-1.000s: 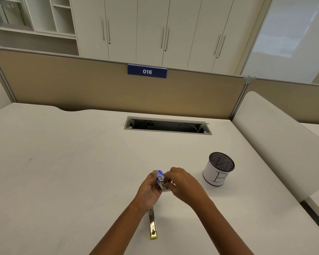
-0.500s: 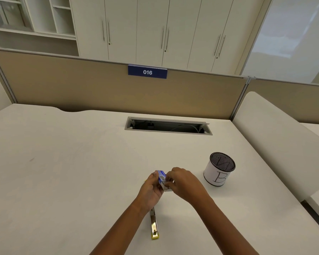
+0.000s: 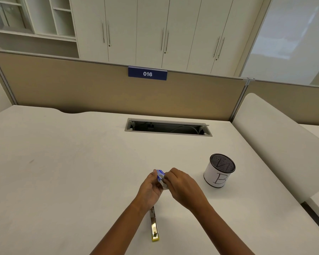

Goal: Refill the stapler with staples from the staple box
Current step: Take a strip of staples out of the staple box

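A small blue and white staple box (image 3: 160, 175) is held just above the desk between both hands. My left hand (image 3: 150, 188) grips its left side. My right hand (image 3: 182, 186) pinches its right end, where a grey inner part (image 3: 164, 185) shows. The stapler (image 3: 154, 225), a metal strip with a yellow end, lies on the desk below my left wrist, which hides its far end. I cannot tell whether any staples are out of the box.
A mesh pen cup (image 3: 219, 170) wrapped in white paper marked "B" stands to the right of my hands. A cable slot (image 3: 168, 127) opens in the desk (image 3: 63, 172) farther back. A beige partition (image 3: 99, 94) closes the far edge, a white divider (image 3: 276, 140) the right.
Both hands with the box have stayed in nearly the same spot. The fingers of my right hand have shifted slightly at the box's end.
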{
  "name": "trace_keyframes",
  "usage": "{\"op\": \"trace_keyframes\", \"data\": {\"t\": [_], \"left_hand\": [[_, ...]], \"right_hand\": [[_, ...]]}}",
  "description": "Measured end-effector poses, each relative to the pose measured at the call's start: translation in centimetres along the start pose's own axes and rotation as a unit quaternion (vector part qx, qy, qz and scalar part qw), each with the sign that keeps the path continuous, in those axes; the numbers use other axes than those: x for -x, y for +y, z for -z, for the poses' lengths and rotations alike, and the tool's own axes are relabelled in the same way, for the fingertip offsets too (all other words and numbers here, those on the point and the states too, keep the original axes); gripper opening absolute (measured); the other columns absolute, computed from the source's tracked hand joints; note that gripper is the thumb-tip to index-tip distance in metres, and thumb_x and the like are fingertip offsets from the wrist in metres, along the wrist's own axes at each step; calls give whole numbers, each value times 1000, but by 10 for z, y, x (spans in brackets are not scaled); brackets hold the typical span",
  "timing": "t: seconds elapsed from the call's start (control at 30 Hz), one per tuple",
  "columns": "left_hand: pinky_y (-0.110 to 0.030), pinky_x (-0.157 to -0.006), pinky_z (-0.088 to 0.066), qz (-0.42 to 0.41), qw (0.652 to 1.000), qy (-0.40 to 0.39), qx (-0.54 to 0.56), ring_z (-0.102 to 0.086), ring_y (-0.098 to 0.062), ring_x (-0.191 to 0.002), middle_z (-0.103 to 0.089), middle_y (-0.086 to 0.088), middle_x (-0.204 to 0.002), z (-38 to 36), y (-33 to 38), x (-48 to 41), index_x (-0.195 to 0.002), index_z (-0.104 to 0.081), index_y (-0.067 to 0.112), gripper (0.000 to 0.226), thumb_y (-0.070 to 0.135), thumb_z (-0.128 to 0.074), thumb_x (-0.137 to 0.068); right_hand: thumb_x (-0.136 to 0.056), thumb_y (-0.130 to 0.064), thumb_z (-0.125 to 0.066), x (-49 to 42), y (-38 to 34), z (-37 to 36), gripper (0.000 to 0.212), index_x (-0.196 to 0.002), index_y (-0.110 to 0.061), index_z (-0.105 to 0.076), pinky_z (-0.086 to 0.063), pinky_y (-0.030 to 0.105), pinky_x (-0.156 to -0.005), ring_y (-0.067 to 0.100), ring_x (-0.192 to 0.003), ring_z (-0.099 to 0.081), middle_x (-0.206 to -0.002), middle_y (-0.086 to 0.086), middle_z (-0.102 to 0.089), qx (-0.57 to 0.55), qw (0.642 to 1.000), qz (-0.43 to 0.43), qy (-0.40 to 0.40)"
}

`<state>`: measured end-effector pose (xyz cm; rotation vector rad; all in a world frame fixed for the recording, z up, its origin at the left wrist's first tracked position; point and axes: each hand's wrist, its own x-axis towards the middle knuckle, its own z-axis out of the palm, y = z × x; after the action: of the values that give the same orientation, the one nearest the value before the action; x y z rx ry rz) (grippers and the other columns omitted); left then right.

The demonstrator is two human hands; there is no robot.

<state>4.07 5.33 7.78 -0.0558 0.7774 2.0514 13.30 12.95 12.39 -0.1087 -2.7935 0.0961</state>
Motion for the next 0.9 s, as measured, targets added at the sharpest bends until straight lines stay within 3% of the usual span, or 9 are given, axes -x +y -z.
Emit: {"op": "trace_keyframes", "data": {"t": [0.07,0.13,0.23,0.4,0.53,0.63,0.73,0.9], "left_hand": [[-24,-55,-59,6,1000,-12,7,-64,-27,-76,-63,-18,-86,-1,1,2,-91,-55,0,30,20,-34,-99],[-25,-57,-59,11,1000,-22,11,-68,-29,-80,-65,-20,-89,-2,2,2,-94,-55,-1,30,21,-34,-98],[-26,-64,-59,15,1000,-15,-2,-52,-35,-107,-57,-21,-107,-2,2,1,-99,-54,0,30,22,-34,-99],[-26,-66,-59,21,999,-27,-4,-57,-29,-96,-60,-20,-102,-2,1,0,-98,-56,0,31,23,-34,-99],[-27,-73,-58,22,999,-48,-14,-64,-27,-93,-69,-18,-96,0,2,-1,-101,-58,-2,37,24,-32,-99],[-27,-72,-58,26,999,-38,-7,-57,-29,-97,-60,-19,-102,0,3,-2,-105,-53,-3,34,24,-33,-99],[-27,-63,-59,35,999,-20,12,-59,-25,-83,-59,-18,-92,0,3,-3,-97,-55,-1,31,23,-36,-98],[-26,-62,-59,42,999,-29,20,-70,-20,-64,-69,-15,-80,0,4,-2,-96,-58,-2,32,23,-37,-97]], "right_hand": [[-87,-13,-58,2,1,-4,15,-94,0,-63,-50,33,-60,29,-74,-63,-91,18,-69,-49,998,-30,25],[-92,-21,-51,4,2,-4,20,-100,-6,-61,-49,27,-71,21,-85,-62,-100,9,-69,-130,985,-98,49],[-89,-22,-55,2,1,0,17,-95,-8,-62,-43,9,-64,13,-79,-61,-96,6,-72,-219,960,-159,66],[-86,-15,-61,-1,6,5,12,-88,-3,-62,-42,5,-55,1,-65,-56,-87,9,-71,-304,934,-177,59],[-85,-16,-62,-3,9,5,16,-99,-10,-64,-42,4,-59,-2,-68,-54,-91,3,-69,-306,936,-170,25],[-86,-10,-59,-4,12,6,18,-103,-11,-67,-39,1,-63,-1,-71,-51,-98,7,-69,-282,947,-154,5],[-86,-7,-58,-5,13,7,19,-101,-11,-68,-37,4,-63,6,-79,-52,-101,9,-68,-263,955,-141,-9],[-87,-8,-57,-8,14,8,18,-100,-11,-68,-36,4,-64,8,-82,-52,-102,9,-67,-245,959,-141,-10]]}}
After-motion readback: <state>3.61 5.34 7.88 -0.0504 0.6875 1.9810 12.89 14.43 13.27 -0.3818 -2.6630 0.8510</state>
